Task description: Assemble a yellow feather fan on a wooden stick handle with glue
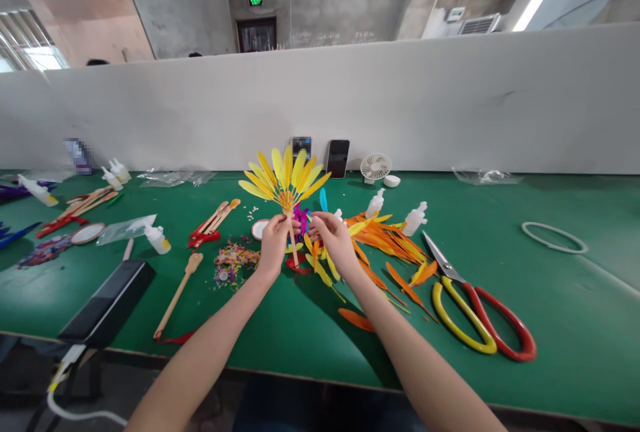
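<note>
My left hand [275, 239] is closed around the wooden handle of a yellow feather fan [286, 182]. The fan stands upright, its feathers spread, with a red tassel [299, 265] below the handle. Just right of the handle, my right hand [330, 235] has its fingers drawn together; anything between them is too small to make out. Purple feathers [302, 219] show behind and between the hands. Around and beyond my right hand lie loose yellow feathers [320, 269] and a pile of orange feathers [390, 239].
Large scissors [465, 299] lie open on the right, near glue bottles [414, 220]. A bare wooden stick [177, 295], colourful bits [234, 262] and a black box [109, 302] are on the left. A phone [337, 159] and small fan [376, 167] stand by the white partition [425, 105].
</note>
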The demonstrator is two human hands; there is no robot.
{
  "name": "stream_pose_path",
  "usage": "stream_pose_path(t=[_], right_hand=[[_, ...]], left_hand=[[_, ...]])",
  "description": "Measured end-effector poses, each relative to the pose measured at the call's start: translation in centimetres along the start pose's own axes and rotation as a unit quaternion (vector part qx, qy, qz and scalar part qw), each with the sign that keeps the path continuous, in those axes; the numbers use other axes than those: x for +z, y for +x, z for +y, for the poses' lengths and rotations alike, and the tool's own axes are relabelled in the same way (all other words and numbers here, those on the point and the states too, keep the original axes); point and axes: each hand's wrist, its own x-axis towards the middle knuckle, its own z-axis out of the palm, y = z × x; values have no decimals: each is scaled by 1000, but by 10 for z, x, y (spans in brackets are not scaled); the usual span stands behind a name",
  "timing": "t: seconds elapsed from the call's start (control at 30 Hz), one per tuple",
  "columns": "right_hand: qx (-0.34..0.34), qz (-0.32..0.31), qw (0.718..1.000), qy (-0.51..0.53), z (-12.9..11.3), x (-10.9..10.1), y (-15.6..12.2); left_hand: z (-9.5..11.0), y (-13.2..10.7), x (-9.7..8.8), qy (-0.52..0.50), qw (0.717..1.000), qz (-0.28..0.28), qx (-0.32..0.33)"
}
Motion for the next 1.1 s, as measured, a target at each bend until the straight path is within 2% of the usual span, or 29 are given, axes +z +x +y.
stream_pose_path(t=[0.27, 0.4, 0.7, 1.1], right_hand=[[5, 81, 993, 87, -5, -7, 6], [-17, 90, 990, 104, -8, -9, 4], [-4, 96, 991, 91, -7, -11, 5], [-60, 115, 991, 29, -6, -12, 4]], left_hand=[[-3, -8, 7, 42, 995, -84, -46], [-1, -10, 8, 51, 994, -82, -58], [1, -11, 9, 56, 992, -92, -61], [0, -10, 9, 49, 993, -90, -60]])
